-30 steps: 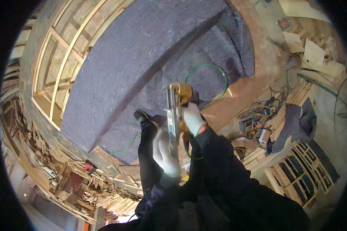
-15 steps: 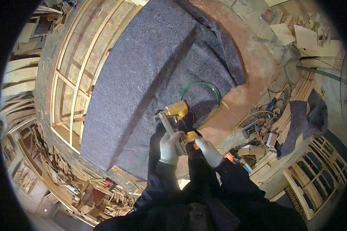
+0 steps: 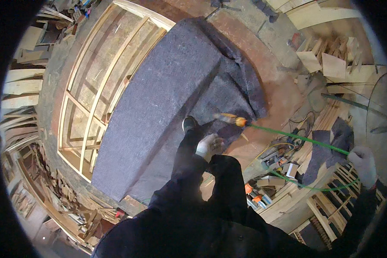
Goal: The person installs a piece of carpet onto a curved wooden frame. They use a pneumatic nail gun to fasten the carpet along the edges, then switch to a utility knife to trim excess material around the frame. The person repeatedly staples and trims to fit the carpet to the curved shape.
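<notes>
The largest thing I see is the grey felt blanket (image 3: pixel 167 99), draped over a long slab that runs from upper right to lower left. Beside it on the left lies an open wooden frame (image 3: pixel 94 99), parallel to the slab. Stacked timber offcuts (image 3: pixel 327 60) sit at the upper right, and more scrap wood (image 3: pixel 43 202) lines the lower left edge of the floor. A clutter of small tools and cables (image 3: pixel 279 161) lies right of my legs, between the slab and a slatted wooden rack (image 3: pixel 327 206).

The green hose (image 3: pixel 296 138) stretches taut, its long axis running from my right hand up and leftward to the orange fitting (image 3: pixel 238 122) at the blanket's lower edge; a slack loop hangs below it. Beyond the fitting a blurred tool (image 3: pixel 223 117) points left over the felt.

My right hand (image 3: pixel 365 165), gloved, is closed around the hose at far right. My left hand (image 3: pixel 208 146), also gloved, hangs loosely curled and holds nothing, just below the tool, near my dark shoe (image 3: pixel 188 124).
</notes>
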A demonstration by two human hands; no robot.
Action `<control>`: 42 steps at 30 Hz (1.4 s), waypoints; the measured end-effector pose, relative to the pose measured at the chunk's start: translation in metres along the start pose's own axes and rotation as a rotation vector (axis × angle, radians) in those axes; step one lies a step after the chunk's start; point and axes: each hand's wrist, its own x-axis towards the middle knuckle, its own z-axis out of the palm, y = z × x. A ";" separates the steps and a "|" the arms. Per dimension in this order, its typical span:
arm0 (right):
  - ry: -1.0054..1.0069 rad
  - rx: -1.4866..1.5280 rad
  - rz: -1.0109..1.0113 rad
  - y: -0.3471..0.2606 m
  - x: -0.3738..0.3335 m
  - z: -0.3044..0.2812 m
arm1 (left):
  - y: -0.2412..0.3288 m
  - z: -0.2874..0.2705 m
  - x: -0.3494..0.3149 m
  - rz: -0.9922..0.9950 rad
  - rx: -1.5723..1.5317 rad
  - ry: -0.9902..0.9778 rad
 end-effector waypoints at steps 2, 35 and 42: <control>0.083 -0.112 0.028 -0.010 0.008 -0.026 | 0.002 0.003 0.001 -0.044 0.063 0.006; -0.299 -0.073 -0.125 0.206 0.401 0.042 | -0.043 0.156 0.092 0.520 1.270 0.294; -0.301 -0.613 -0.506 0.139 0.516 -0.028 | 0.048 0.243 0.156 0.561 1.945 0.341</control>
